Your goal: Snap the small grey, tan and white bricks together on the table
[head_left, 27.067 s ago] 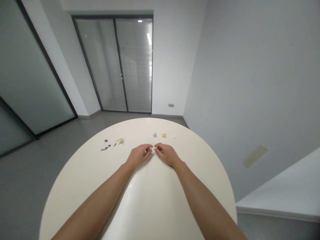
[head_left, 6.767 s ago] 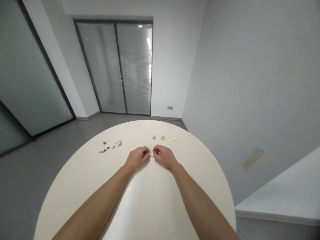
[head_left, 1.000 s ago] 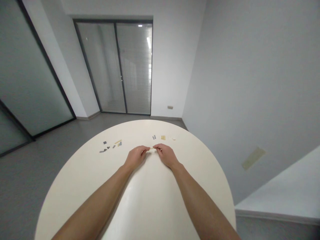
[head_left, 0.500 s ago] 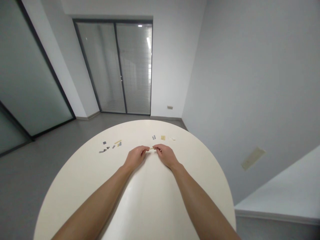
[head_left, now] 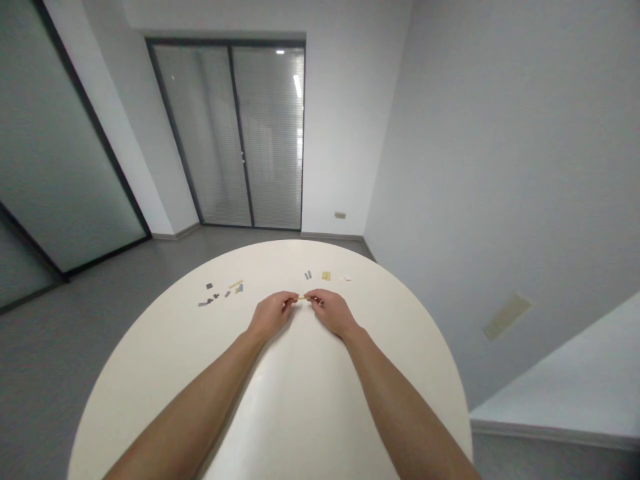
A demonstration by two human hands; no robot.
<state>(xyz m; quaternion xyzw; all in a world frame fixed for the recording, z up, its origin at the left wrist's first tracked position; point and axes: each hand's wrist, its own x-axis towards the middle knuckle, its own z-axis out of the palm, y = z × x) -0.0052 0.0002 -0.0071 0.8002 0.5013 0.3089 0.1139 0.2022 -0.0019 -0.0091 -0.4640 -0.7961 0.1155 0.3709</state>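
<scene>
Between my two hands, near the far side of a round cream table (head_left: pixel 300 400), is a small thin tan piece (head_left: pixel 301 298), too small to name more exactly. My left hand (head_left: pixel 273 313) pinches its left end between thumb and fingertips. Its right end sits in the fingers of my right hand (head_left: pixel 331 309), also closed in a pinch. Just beyond my right hand lie two narrow grey pieces (head_left: pixel 308 275), a flat tan square piece (head_left: pixel 326 276) and small white pieces (head_left: pixel 345 278).
At the table's left lie several small loose parts: a dark grey square piece (head_left: pixel 209 286), a long yellowish strip (head_left: pixel 236 284), a grey-and-yellow piece (head_left: pixel 239 289) and a grey strip with a dark part (head_left: pixel 205 303). A glass door (head_left: pixel 270 133) and a wall (head_left: pixel 500 133) stand beyond the table.
My right fingers have shifted very slightly, and a little more of the tan piece shows between my hands. The loose parts lie where they were.
</scene>
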